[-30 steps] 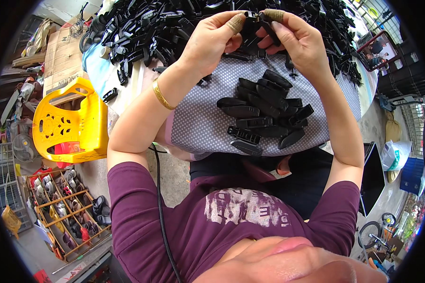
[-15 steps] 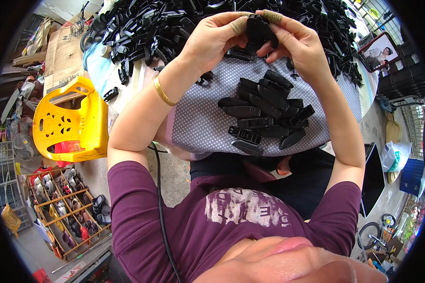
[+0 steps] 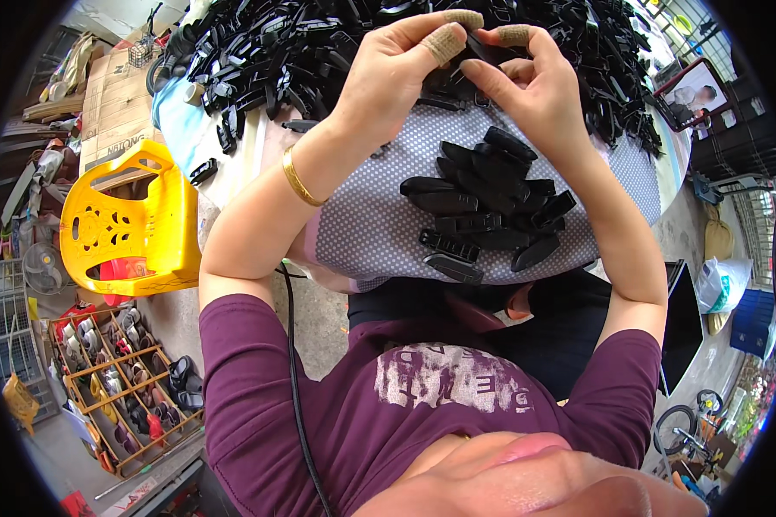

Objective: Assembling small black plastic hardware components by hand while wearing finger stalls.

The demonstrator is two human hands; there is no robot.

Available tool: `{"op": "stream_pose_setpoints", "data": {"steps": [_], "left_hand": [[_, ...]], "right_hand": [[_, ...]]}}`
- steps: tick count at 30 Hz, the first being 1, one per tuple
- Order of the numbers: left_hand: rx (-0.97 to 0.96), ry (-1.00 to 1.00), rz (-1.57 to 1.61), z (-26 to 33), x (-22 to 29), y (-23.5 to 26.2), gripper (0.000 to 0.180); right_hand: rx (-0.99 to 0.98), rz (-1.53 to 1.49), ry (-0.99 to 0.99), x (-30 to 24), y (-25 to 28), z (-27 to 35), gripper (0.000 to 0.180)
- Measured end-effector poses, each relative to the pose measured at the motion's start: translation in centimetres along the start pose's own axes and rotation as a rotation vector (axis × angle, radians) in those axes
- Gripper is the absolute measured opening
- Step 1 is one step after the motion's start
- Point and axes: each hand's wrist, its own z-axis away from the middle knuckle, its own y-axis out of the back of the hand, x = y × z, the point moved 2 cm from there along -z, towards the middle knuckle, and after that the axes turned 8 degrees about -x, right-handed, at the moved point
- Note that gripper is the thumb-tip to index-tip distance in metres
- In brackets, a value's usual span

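Above the far side of the cloth, both hands meet around a small black plastic part [image 3: 481, 48], mostly hidden by fingers and hard to tell from the dark pile behind. My left hand [image 3: 392, 73] pinches it between thumb and forefinger, both wrapped in tan tape. My right hand [image 3: 539, 82], with one taped finger, closes on its other side with thumb and forefinger. Nearer to me, a small heap of black plastic pieces [image 3: 483, 185], long and rounded, lies on the grey dotted cloth [image 3: 362, 207].
A large pile of black plastic parts [image 3: 293, 65] covers the table's far side. A propped screen [image 3: 694, 95] stands at the right. At the left are a yellow plastic chair [image 3: 168, 233] and a wooden shoe rack [image 3: 147, 379]. A black cable [image 3: 291, 345] hangs past my left arm.
The black part has been turned and shows much less between my fingers. My right thumb has risen and straightened, and my left hand has tilted slightly. The near heap looks the same.
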Motion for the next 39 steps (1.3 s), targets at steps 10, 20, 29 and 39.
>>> {"op": "stream_pose_setpoints", "data": {"steps": [10,20,29,39], "left_hand": [[-0.162,-0.135,-0.272,-0.3,1.3,-0.1,0.021],[-0.121,-0.261,-0.930,1.0,4.6,-2.4,0.037],[-0.731,-0.478,-1.158,3.2,2.3,-5.1,0.043],[-0.372,0.034,-1.794,0.7,9.5,3.2,0.022]], "right_hand": [[-0.058,0.055,0.141,-0.4,-0.3,0.6,0.031],[-0.334,0.642,0.291,-0.2,1.8,-0.1,0.030],[-0.311,0.737,0.329,1.1,0.0,0.5,0.011],[-0.365,-0.081,-0.022,1.3,2.0,-0.7,0.025]]}}
